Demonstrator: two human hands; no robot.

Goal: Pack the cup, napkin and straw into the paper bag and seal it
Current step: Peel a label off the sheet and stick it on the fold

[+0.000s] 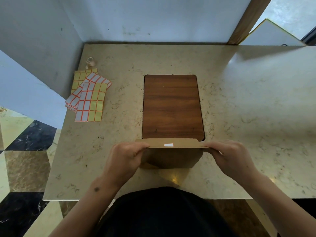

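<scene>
- The paper bag [171, 157] stands upright near the front edge of the table [248, 117], right in the middle, with its top folded flat over.
- There's a small white sticker [168, 145] stuck on the middle of that folded flap, so the top looks closed up already.
- Left hand [126, 157] has the left end of the fold: fingers curled over the top, thumb down on the near side of the bag, a proper pinch.
- Right hand [230, 157] does the same on the right end, fingers curled round the fold's corner and squeezing it.
- Can't see the cup, napkin or straw anywhere, and the bag's shut, so no way to tell what's in it.
- Just behind the bag, touching its far edge as seen from above, is a dark wood panel [172, 106] set into the marble-looking top.
- Further out to the far left, a messy fan of label sheets [89, 96], yellow and white with orange borders, overlapping each other.
- Just past those, near the wall, a small roll of tape [90, 62] on its own.
</scene>
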